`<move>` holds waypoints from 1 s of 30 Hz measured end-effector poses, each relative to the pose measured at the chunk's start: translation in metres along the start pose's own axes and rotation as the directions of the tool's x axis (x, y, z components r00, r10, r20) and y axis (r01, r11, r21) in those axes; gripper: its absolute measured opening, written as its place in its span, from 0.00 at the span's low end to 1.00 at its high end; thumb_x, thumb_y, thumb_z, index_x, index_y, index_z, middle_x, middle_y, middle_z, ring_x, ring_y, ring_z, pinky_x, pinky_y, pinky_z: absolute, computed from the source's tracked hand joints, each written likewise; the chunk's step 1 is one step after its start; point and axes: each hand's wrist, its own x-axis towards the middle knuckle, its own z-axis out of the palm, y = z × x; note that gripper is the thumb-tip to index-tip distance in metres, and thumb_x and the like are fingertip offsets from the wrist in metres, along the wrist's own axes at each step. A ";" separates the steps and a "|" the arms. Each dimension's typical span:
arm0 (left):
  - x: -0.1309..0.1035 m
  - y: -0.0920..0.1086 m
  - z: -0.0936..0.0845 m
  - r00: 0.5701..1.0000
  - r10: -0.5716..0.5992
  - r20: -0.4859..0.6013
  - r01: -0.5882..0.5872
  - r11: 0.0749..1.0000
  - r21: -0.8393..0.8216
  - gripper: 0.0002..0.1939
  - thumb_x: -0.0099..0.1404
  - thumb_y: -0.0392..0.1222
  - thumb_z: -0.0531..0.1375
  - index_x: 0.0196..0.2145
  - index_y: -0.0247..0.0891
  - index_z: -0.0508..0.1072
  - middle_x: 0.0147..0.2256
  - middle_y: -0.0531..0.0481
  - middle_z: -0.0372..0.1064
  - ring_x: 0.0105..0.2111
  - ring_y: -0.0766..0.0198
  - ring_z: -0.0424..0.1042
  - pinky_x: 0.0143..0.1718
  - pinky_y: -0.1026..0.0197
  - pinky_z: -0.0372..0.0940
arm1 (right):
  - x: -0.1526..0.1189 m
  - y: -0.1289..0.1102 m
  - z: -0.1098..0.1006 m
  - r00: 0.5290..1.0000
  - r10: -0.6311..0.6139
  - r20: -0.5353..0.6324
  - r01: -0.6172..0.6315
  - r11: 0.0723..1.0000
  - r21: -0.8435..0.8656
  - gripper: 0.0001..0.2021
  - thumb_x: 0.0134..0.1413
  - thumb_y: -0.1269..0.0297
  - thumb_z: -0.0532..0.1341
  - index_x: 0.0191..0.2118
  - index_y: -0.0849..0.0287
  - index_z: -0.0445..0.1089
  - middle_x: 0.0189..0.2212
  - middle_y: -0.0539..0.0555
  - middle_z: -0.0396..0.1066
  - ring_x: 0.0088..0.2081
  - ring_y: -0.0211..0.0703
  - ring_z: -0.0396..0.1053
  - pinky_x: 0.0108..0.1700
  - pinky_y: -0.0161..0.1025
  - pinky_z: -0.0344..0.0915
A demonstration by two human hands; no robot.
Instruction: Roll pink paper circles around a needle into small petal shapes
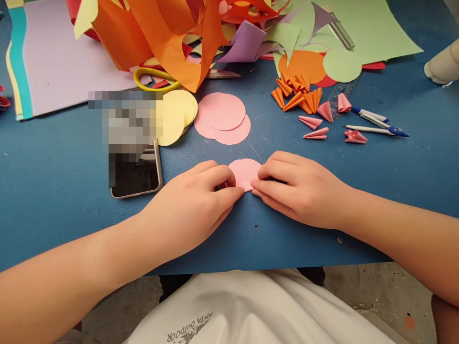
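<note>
Between my hands a pink paper circle (245, 171) rests on the blue table, its near edge turned up slightly. My left hand (211, 188) pinches that edge from the left side, thumb in front. From the right, my right hand (287, 184) grips the same edge with thumb and fingers. The fingertips nearly meet at the near rim, and parts of the circle are covered by them. Just beyond lie several loose pink circles (222, 112), overlapping, with a stack of yellow circles (174, 124) to their left.
Yellow-handled scissors (158, 79) lie under orange paper scraps (150, 28). A phone (136, 177) sits left of my left hand. Rolled orange cones (297, 93), pink cones (315, 134) and pens (376, 129) are at the right. Green paper (380, 28) lies behind.
</note>
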 end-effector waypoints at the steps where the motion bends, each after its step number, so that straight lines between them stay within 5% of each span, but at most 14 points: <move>1: 0.000 0.000 0.000 1.000 -0.001 0.003 0.001 1.000 -0.002 0.14 0.76 0.34 0.56 0.44 0.35 0.83 0.39 0.44 0.76 0.35 0.57 0.71 0.37 0.55 0.71 | 0.000 0.000 0.000 1.000 -0.002 -0.003 0.002 1.000 0.001 0.10 0.70 0.72 0.61 0.35 0.65 0.77 0.34 0.60 0.76 0.36 0.47 0.69 0.35 0.44 0.70; 30: -0.003 0.000 -0.001 0.999 0.003 0.050 -0.007 0.997 0.083 0.17 0.74 0.32 0.54 0.51 0.38 0.80 0.40 0.44 0.75 0.36 0.57 0.71 0.37 0.56 0.71 | 0.000 -0.001 0.001 0.998 0.066 0.009 -0.066 0.997 0.035 0.11 0.71 0.71 0.59 0.35 0.61 0.75 0.35 0.59 0.75 0.36 0.47 0.68 0.38 0.44 0.71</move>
